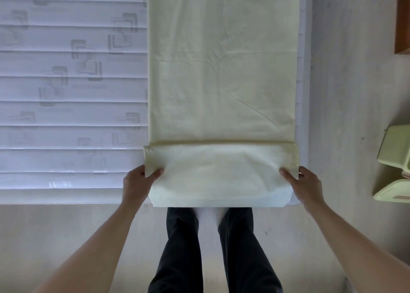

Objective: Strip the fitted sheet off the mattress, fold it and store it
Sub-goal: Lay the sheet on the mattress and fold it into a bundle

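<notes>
Sheet [221, 70] lies as a long strip on mattress [66, 81]; left hand [137, 185] & right hand [305, 187] each pinch a near corner; uneven lift could skew the fold.

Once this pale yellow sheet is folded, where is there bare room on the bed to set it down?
Bare quilted white mattress lies left of the pale yellow sheet. The right side is crowded: the sheet reaches the mattress edge, both hands pinching its near corners.
</notes>
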